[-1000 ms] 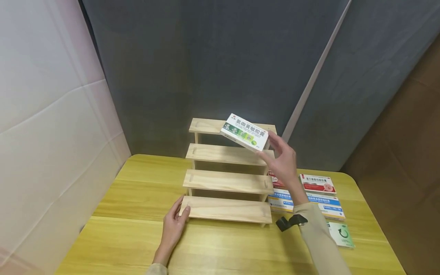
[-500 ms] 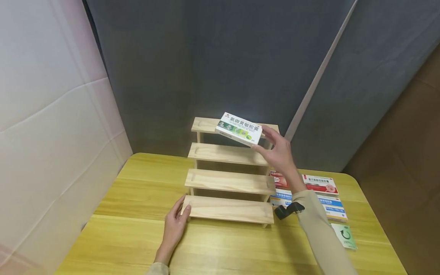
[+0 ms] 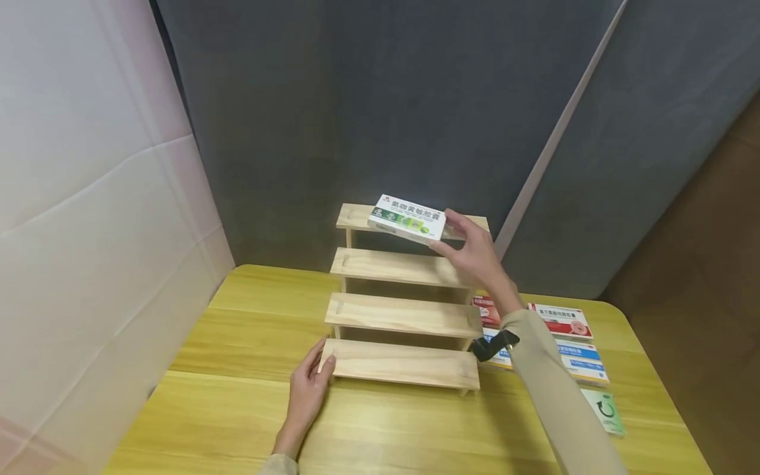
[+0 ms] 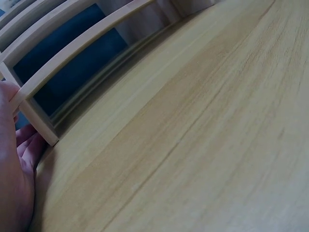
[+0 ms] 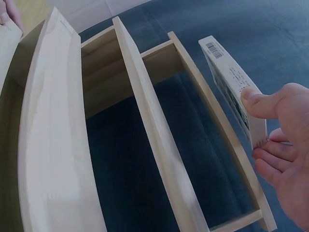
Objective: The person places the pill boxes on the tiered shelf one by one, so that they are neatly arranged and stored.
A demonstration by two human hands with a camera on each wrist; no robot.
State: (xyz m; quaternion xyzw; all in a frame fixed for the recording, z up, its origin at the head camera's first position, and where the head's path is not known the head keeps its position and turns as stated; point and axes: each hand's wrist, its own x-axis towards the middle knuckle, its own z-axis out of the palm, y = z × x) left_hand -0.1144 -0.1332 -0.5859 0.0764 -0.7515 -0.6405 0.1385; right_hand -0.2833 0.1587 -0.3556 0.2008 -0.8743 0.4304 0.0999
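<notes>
A white and green medicine box (image 3: 406, 219) is pinched at its right end between the thumb and fingers of my right hand (image 3: 477, 254). It hovers over the top step of a four-tier wooden display rack (image 3: 398, 361); the right wrist view shows a gap between the box (image 5: 231, 79) and that step. My left hand (image 3: 307, 389) grips the left end of the rack's lowest step, thumb on top. In the left wrist view, fingers of the left hand (image 4: 17, 159) reach behind the rack's leg (image 4: 41, 121).
Right of the rack lie red and white medicine boxes (image 3: 561, 321), blue and white boxes (image 3: 582, 361) and a green box (image 3: 604, 410), partly hidden by the right arm. A grey curtain (image 3: 380, 99) hangs behind the yellow wooden table (image 3: 237, 396).
The right hand has carried the medicine box left along the top step and turned it a little flatter. The left hand keeps its grip on the lowest step. The head view has shifted slightly.
</notes>
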